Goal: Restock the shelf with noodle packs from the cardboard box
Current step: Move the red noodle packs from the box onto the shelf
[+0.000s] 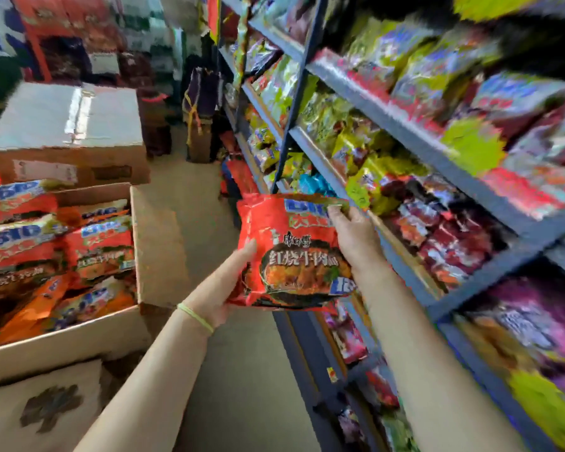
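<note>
Both hands clamped on one red noodle pack (294, 252): left hand (224, 288) at its near-left corner, right hand (356, 236) pinching its far edge

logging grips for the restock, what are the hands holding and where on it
Both hold one red noodle pack. The left hand grips its lower left edge; the right hand holds the upper right edge, fingers curled over the top.

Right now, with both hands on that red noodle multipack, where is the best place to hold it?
By its two opposite edges, as here: the left hand cradles the lower left corner of the red plastic noodle multipack, and the right hand pinches the top right edge. The pack is broad, soft and puffy, so a grip from both sides probably steadies it.
</note>
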A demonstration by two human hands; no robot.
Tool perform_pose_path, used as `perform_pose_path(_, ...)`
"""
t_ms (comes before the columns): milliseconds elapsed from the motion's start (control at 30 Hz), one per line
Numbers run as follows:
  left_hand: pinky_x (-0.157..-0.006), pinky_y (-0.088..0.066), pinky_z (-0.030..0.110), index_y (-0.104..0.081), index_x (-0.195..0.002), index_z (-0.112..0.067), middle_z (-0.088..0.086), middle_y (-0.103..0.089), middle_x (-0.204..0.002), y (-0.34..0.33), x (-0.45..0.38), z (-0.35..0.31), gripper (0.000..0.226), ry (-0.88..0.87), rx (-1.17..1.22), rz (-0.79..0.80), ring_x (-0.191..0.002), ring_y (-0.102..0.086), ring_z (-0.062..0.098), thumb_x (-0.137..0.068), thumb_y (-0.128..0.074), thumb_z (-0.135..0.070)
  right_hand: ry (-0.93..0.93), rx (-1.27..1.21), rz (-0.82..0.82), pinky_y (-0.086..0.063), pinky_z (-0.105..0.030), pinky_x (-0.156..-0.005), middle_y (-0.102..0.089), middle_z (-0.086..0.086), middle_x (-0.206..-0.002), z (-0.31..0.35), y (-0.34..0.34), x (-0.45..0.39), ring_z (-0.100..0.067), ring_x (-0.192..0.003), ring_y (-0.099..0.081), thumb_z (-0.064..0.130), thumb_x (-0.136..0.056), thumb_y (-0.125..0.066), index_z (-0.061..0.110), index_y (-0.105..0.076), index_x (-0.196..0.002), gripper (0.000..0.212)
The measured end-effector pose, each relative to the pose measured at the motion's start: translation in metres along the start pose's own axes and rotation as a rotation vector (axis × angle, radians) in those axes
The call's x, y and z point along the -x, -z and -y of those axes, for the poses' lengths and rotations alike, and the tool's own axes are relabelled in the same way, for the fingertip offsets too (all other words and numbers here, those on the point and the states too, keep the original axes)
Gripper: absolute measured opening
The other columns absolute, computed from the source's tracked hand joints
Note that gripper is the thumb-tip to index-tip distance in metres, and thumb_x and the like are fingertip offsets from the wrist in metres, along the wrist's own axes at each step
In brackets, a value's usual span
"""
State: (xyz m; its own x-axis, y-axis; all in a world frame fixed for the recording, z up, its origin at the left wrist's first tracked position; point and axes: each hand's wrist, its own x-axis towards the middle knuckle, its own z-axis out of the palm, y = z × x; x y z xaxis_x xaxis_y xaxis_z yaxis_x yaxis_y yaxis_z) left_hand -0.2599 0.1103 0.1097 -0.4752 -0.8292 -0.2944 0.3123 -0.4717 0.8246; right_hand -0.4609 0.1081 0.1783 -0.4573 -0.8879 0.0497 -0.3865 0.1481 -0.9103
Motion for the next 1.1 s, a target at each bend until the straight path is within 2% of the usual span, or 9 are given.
perform_pose_path(67, -0.072, -0.061, 0.032, -0.061, -0.125, -0.018, 0.003, -0.077, -0.103, -0.064, 0.010, 0.012, 0.056, 0.001, -0.037, 0.101, -0.083, -0.075, 0.017, -0.077, -0.066, -0.047, -0.027, -0.020, -0.084, -0.047, -0.027, -0.081, -0.068, -0.003, -0.105, -0.009, 0.065, 0.028, -0.020, -0.096, -0.061, 0.038, -0.101, -0.050, 0.019, -0.062, -0.106, 0.022)
perform_pose_path(167, -0.059, -0.060, 0.028, -0.058, -0.122, -0.013, 0.005, -0.077, -0.093, -0.161, 0.042, 0.033, 0.052, -0.020, -0.104, 0.209, -0.073, -0.075, 0.017, -0.076, -0.069, -0.035, 0.007, -0.092, -0.200, -0.043, -0.025, -0.072, -0.065, 0.009, -0.093, -0.015, 0.168, 0.084, -0.014, -0.093, -0.062, 0.043, -0.099, -0.052, 0.023, -0.063, -0.101, 0.023)
perform_pose_path(267, -0.050, -0.058, 0.027, -0.064, -0.108, -0.013, 0.004, -0.077, -0.080, -0.250, 0.083, 0.054, 0.028, -0.010, -0.103, 0.306, -0.063, -0.073, 0.016, -0.089, -0.063, -0.034, 0.073, -0.114, -0.222, -0.050, -0.034, -0.093, -0.072, 0.012, -0.100, -0.015, 0.263, 0.155, -0.011, -0.101, -0.067, 0.060, -0.082, -0.065, 0.031, -0.067, -0.101, 0.035)
perform_pose_path(367, -0.056, -0.060, 0.028, -0.067, -0.102, -0.014, 0.006, -0.077, -0.084, -0.321, 0.115, 0.070, 0.034, -0.017, -0.072, 0.445, -0.067, -0.074, 0.018, -0.078, -0.062, -0.038, 0.111, -0.170, -0.180, -0.052, -0.038, -0.099, -0.074, 0.012, -0.110, -0.014, 0.332, 0.215, -0.009, -0.104, -0.069, 0.050, -0.080, -0.074, 0.036, -0.064, -0.112, 0.036)
perform_pose_path(500, -0.058, -0.060, 0.027, -0.075, -0.089, -0.015, 0.007, -0.077, -0.081, -0.407, 0.154, 0.087, 0.037, -0.043, -0.104, 0.623, -0.067, -0.074, 0.018, -0.073, -0.052, -0.039, 0.112, -0.241, -0.217, -0.052, -0.019, -0.086, -0.073, 0.024, -0.103, -0.012, 0.412, 0.281, 0.004, -0.096, -0.068, 0.046, -0.084, -0.071, 0.041, -0.058, -0.113, 0.032)
perform_pose_path(600, -0.054, -0.058, 0.024, -0.078, -0.082, -0.014, 0.006, -0.077, -0.077, -0.466, 0.171, 0.095, 0.039, -0.028, -0.246, 0.774, -0.064, -0.073, 0.016, -0.090, -0.047, -0.036, 0.066, -0.291, -0.367, -0.053, -0.033, -0.097, -0.074, 0.016, -0.106, -0.025, 0.463, 0.306, -0.008, -0.099, -0.071, 0.050, -0.078, -0.078, 0.039, -0.062, -0.117, 0.043)
perform_pose_path(800, -0.091, -0.057, 0.040, -0.069, -0.119, -0.007, 0.015, -0.074, -0.111, -0.561, 0.163, 0.115, 0.050, -0.083, -0.572, 0.962, -0.100, -0.072, 0.029, -0.084, -0.072, -0.042, -0.038, -0.289, -0.645, -0.051, -0.046, -0.099, -0.074, 0.007, -0.110, -0.046, 0.532, 0.328, -0.020, -0.101, -0.072, 0.070, -0.054, -0.083, 0.040, -0.061, -0.116, 0.073)
perform_pose_path(967, -0.065, -0.060, 0.037, -0.053, -0.130, 0.002, 0.020, -0.073, -0.107, -0.636, 0.164, 0.137, 0.085, -0.029, -0.445, 0.961, -0.082, -0.075, 0.029, -0.059, -0.092, -0.022, -0.155, -0.179, -0.995, -0.047, -0.031, -0.091, -0.061, 0.009, -0.105, -0.058, 0.580, 0.344, -0.014, -0.101, -0.061, 0.055, -0.080, -0.072, 0.021, -0.051, -0.113, 0.052)
perform_pose_path(1100, -0.061, -0.058, 0.030, -0.044, -0.114, -0.010, 0.009, -0.069, -0.102, -0.687, 0.168, 0.167, 0.057, -0.147, -0.424, 0.914, -0.079, -0.072, 0.018, -0.074, -0.085, -0.011, -0.200, -0.143, -1.076, -0.042, -0.022, -0.063, -0.062, 0.003, -0.090, -0.066, 0.612, 0.353, -0.016, -0.088, -0.061, 0.033, -0.088, -0.066, 0.017, -0.060, -0.098, 0.019)
